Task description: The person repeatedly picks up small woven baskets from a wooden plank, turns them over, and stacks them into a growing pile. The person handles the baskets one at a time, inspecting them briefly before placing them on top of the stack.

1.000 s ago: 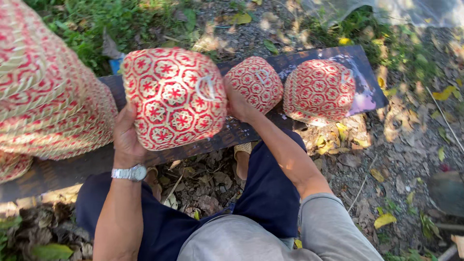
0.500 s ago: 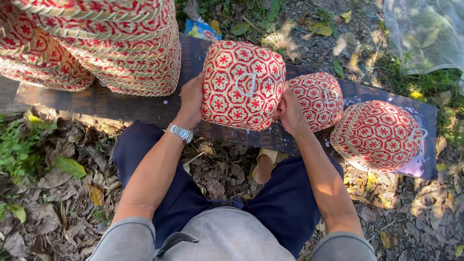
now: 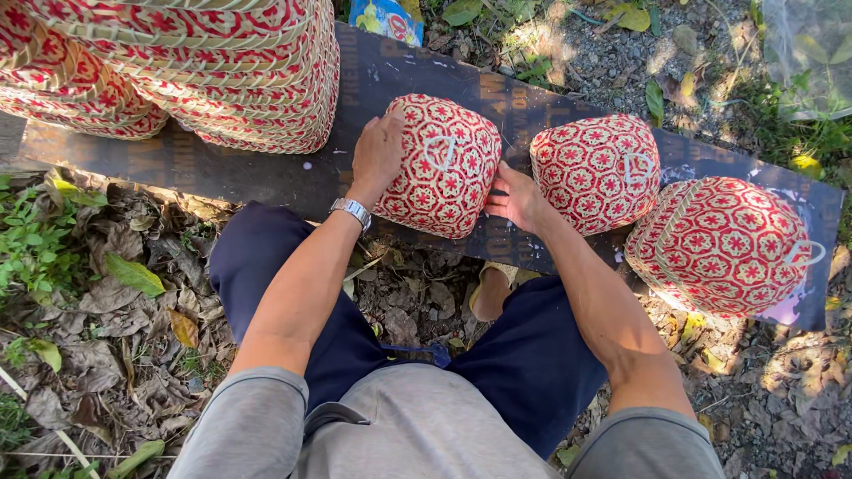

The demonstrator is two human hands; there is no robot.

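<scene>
Woven basket (image 3: pixel 441 167): red and cream, star-patterned, rounded, lying on a dark board (image 3: pixel 266 173) set on the ground; held between both hands.

Left hand (image 3: pixel 376 156): palm flat on the basket's left side, fingers spread open and pressed against the weave. A silver watch (image 3: pixel 351 211) sits on the wrist.

Right hand (image 3: pixel 517 197): against the basket's lower right edge, fingers curled onto it; the fingertips are hidden behind the basket, so the grip cannot be told fully.

Second basket (image 3: pixel 596 171): same pattern, on the board just beside the right hand, close to the held one.

Third basket (image 3: pixel 723 244): larger, at the board's right end, partly over its near edge.

Stack of baskets (image 3: pixel 204 66): several nested, same colours, at the board's left end, apart from the hands.

Ground: dry leaves (image 3: pixel 133 302), gravel, some green plants. The person sits in dark shorts (image 3: pixel 293 293) and a grey shirt.
</scene>
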